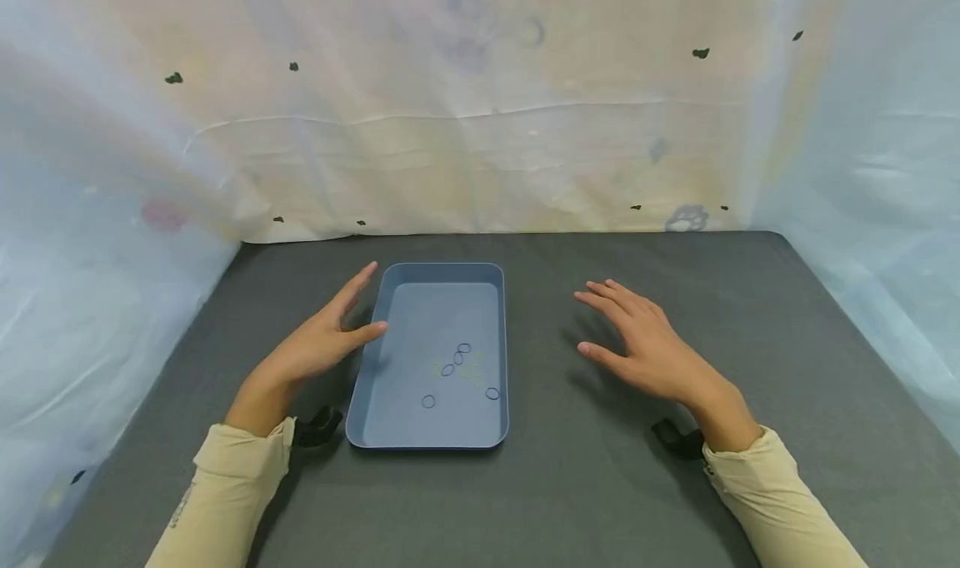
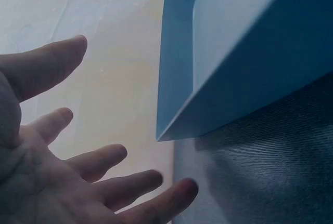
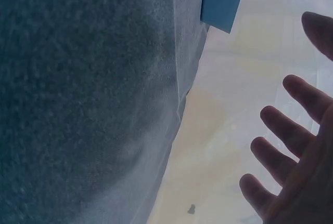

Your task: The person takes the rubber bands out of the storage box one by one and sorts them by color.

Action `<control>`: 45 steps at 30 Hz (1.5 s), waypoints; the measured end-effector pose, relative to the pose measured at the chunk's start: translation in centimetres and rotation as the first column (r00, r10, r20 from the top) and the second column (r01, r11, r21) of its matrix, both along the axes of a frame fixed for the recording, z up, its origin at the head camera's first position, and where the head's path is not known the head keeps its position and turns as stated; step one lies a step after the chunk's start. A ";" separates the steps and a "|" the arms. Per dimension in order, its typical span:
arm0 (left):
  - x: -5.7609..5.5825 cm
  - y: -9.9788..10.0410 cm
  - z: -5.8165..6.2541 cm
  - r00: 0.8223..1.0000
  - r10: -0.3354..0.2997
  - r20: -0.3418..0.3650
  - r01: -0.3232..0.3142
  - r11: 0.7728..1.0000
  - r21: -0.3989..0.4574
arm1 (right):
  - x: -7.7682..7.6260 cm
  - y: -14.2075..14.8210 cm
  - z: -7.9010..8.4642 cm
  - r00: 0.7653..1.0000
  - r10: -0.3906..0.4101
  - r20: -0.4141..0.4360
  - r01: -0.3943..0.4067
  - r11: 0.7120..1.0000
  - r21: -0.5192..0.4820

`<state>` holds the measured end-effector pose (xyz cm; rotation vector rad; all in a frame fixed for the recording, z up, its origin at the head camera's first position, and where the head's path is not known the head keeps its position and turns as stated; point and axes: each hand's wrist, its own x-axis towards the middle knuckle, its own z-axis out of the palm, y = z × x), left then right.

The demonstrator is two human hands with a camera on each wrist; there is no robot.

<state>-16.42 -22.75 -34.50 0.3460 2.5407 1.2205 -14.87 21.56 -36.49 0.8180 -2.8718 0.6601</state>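
Observation:
A shallow blue tray (image 1: 408, 318) lies on the grey table, left of the middle. In its nearer half are several thin dark blue rings (image 1: 428, 401) and a few pale yellow ones (image 1: 471, 371), some overlapping. My left hand (image 1: 318, 343) hovers at the tray's left side, its fingers spread and the thumb tip over the rim in the head view. To the right of the tray, above the table, my right hand (image 1: 643, 343) is held with fingers spread and nothing in it. The left wrist view shows the left palm (image 2: 47, 182) bare beside the tray's wall (image 2: 250, 73).
Grey cloth (image 1: 570, 485) covers the table. A pale patterned curtain (image 1: 480, 168) hangs along the back edge, with more pale sheeting (image 1: 885, 184) at the sides. Each wrist wears a black strap mount (image 1: 318, 427) below the cuff.

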 end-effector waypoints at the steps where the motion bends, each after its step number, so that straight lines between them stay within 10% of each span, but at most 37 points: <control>1: 0.0 -0.2 -0.1 1.000 0.005 0.008 -0.005 1.000 0.006 | 0.1 -0.2 -0.1 1.000 0.002 0.003 -0.002 1.000 -0.001; 13: -0.1 -0.4 -0.7 0.999 0.015 0.031 -0.015 1.000 0.008 | -0.1 -1.6 1.0 0.999 0.036 -0.008 -0.037 0.995 -0.089; 23: 0.5 -1.3 -3.1 0.979 0.099 0.176 -0.146 0.947 0.285 | -0.2 -6.3 1.9 0.990 0.110 0.088 -0.098 0.987 -0.130; 31: 0.6 -0.9 -3.1 0.976 0.094 0.196 -0.131 0.973 0.189 | -0.1 -9.2 2.3 0.979 0.158 0.130 -0.135 0.977 -0.165; 45: 0.4 -0.8 -2.4 0.978 0.209 0.011 -0.208 0.977 -0.036 | 0.0 -12.2 1.1 0.978 0.156 0.137 -0.145 0.985 -0.089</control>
